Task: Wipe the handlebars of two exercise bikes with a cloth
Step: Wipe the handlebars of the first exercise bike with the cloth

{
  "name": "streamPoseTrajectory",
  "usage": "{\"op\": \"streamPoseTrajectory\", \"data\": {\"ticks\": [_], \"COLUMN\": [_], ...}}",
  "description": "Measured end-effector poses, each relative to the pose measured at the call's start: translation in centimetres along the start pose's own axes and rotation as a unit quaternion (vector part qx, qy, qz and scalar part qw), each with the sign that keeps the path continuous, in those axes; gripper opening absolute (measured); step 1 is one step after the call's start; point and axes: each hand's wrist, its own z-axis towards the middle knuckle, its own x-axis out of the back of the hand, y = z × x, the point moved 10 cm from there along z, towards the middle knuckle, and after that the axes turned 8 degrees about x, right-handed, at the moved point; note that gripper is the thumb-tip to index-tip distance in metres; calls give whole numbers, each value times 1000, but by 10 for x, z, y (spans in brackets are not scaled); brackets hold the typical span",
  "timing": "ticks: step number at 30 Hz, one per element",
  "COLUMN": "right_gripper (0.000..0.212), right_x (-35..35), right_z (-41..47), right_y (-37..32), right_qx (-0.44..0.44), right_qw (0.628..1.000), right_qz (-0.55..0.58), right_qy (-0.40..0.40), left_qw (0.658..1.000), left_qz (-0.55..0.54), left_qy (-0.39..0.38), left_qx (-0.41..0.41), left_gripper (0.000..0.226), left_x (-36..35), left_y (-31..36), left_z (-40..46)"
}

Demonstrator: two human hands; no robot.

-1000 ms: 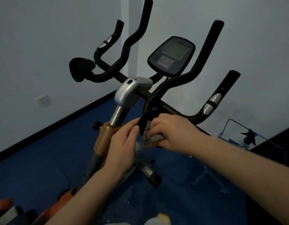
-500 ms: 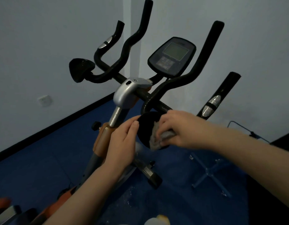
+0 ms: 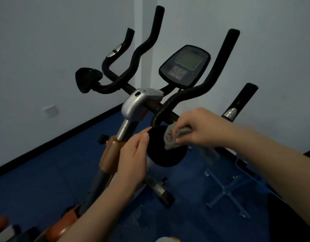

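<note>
Head view: cloth (image 3: pixel 175 137) against elbow pad (image 3: pixel 165 154)

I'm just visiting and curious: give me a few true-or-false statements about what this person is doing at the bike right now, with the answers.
1. The right hand holds a grey cloth against a round black pad. True.
2. The left hand grips the upright handlebar tips. False: it rests at the pad's left edge.
3. The console screen is glowing with numbers. False: it looks blank.
4. The floor is blue. True.
5. The cloth is draped over the console. False: it is bunched in the right hand.
</note>
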Motion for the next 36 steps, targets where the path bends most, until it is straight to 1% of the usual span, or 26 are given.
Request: {"op": "streamPoseTrajectory", "data": {"ticks": [1,3,5,6,7,9,11,12,13,16,18,20,23,24,25,26,28,29,30,31,32,34,36], "right_gripper": [13,14,15,16,16,18,18,16,14,13,14,13,14,13,13,13,13,14,14,15,17,24,25], "right_x": [7,15,3,-4,-9,-11,-12,-10,-6,1,-10,-16,-17,-16,-12,-7,-2,-5,-11,-17,-24,-37,-47], "right_z": [6,14,11,6,1,-8,-12,-10,-6,-6,-18,-30,-30,-25,-17,-9,1,2,0,-3,-6,-8,-8], "right_y": [-3,-12,-15,-14,-11,-3,4,5,4,11,9,4,-1,-1,-2,-4,-12,-19,-25,-30,-34,-41,-44], "right_qx": [1,4,-11,-20,-30,-70,-107,-110,-110,-124,-123,-122,-134,-134,-130,-124,-97,-76,-56,-40,-24,2,23], "right_qw": [1000,993,988,989,991,996,994,993,993,985,980,981,987,988,988,988,978,974,971,972,977,988,994], "right_qz": [5,23,37,29,13,-3,11,19,25,57,69,78,87,83,81,81,65,46,27,6,-20,-69,-82], "right_qy": [28,116,149,147,128,50,-34,-45,-25,106,142,127,13,-7,7,53,172,210,232,232,213,139,63], "left_qw": [1000,1000,1000,1000,1000,1000,1000,1000,1000,1000,1000,1000,1000,1000,1000,1000,1000,1000,1000,1000,1000,999,998], "left_qz": [-7,-20,-25,-25,-27,-25,-24,-26,-27,-23,-11,-7,-12,-6,4,10,6,2,-4,-13,-25,-45,-53], "left_qy": [2,6,2,-4,-9,-14,-11,-10,-9,-6,0,-2,-2,-1,2,5,1,-1,-4,-7,-9,-7,2], "left_qx": [-1,-6,-5,-2,0,3,2,3,4,4,5,0,-1,-1,-1,-2,-7,-7,-8,-9,-11,-16,-24], "left_gripper": [33,32,30,31,31,33,33,33,33,31,30,30,30,30,29,29,30,30,31,31,31,30,36], "left_x": [-1,-2,-2,-2,-2,-1,0,0,0,1,3,3,3,4,5,6,7,7,6,5,2,-3,-6], "left_y": [-2,-3,-3,-4,-4,-5,-7,-8,-10,-13,-14,-13,-10,-9,-8,-7,-7,-8,-10,-12,-14,-15,-12], "left_z": [0,0,0,0,1,3,3,2,2,0,0,0,-1,-1,-2,-2,-1,0,1,2,3,3,3]}}
